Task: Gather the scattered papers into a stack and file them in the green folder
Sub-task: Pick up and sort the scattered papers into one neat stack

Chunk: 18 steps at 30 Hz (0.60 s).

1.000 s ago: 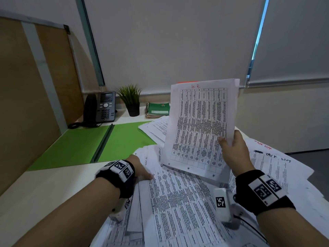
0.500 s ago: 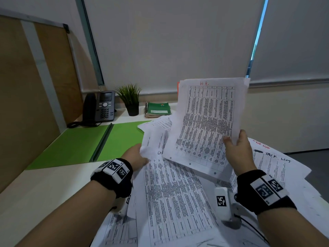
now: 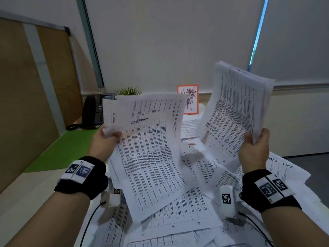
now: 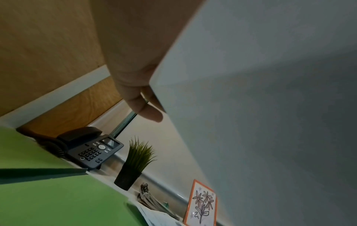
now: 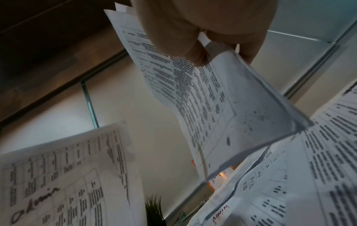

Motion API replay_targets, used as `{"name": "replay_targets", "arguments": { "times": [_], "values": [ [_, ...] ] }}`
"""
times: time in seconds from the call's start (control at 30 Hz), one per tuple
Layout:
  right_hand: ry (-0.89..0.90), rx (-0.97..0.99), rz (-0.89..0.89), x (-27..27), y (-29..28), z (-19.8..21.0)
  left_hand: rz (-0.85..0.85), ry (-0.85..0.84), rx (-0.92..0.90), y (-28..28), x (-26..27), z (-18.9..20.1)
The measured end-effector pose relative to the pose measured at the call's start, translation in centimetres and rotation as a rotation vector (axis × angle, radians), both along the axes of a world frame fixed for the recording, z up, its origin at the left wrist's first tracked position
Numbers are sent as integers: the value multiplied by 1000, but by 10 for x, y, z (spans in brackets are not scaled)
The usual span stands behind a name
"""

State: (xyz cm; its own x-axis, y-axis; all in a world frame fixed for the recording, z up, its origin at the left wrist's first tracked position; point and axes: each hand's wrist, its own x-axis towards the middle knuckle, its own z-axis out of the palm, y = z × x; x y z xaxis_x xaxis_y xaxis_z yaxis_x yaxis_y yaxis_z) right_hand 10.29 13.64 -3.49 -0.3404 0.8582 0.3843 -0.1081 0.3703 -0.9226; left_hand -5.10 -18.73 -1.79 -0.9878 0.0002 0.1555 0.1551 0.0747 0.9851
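Since the earlier frame, the left hand [image 3: 103, 143] has lifted a printed sheet [image 3: 149, 148] off the scattered papers [image 3: 187, 220], pinching its upper left corner. Right of that sheet, the right hand [image 3: 254, 150] grips a raised bundle [image 3: 235, 111] by its lower right edge. Left of the papers lies the green folder [image 3: 60, 148].

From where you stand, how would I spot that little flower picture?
Look to the back wall, behind the paper-strewn desk. The flower picture stands upright there, right of the potted plant. Its orange frame and purple flower drawing set it apart from the white printed sheets.

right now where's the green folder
In the head view the green folder lies open on the desk at far left, beyond the left hand, before the phone.
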Motion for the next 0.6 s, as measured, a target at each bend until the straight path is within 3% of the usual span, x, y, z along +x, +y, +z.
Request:
{"name": "replay_targets", "arguments": {
  "times": [0.3,0.6],
  "values": [
    [-13,-94,489,-9,-25,3,-166,82,87,17,17,17],
    [-52,-94,756,-8,-46,7,-207,153,156,36,21,23]
  ]
}}
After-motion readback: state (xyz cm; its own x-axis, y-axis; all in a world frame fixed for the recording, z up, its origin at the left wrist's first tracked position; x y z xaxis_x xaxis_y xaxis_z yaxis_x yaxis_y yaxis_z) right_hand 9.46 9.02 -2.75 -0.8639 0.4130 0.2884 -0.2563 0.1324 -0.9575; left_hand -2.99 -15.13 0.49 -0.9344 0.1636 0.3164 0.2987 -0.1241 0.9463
